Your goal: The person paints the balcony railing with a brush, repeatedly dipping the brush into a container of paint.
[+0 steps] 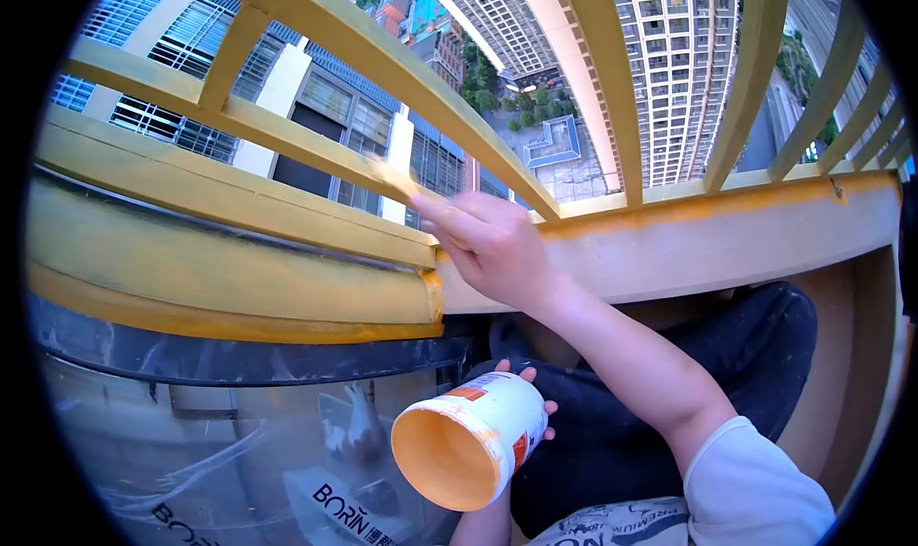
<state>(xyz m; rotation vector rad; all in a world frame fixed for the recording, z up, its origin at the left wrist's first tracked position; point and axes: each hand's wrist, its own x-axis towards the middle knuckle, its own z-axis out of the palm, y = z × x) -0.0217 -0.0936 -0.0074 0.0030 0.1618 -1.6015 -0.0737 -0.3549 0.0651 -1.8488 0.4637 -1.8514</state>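
Observation:
My right hand (488,245) is closed around a brush (387,175), whose blurred tip lies against or just in front of the lower yellow rail (287,140). Below it, my left hand (550,407) holds a white tub (492,412) with orange labels from behind; only some fingertips show around its side. The tub is tilted, its opening facing me, and its inside is coated yellow-orange. A yellow ledge (229,278) with a brighter orange-yellow lower edge runs along the left.
Yellow bars (602,77) stand along the edge, with tall buildings (669,77) and ground far below beyond them. A pale ledge (708,250) crosses the right. Plastic sheeting (220,441) covers the lower left. My dark-trousered legs (746,345) are folded beneath my arms.

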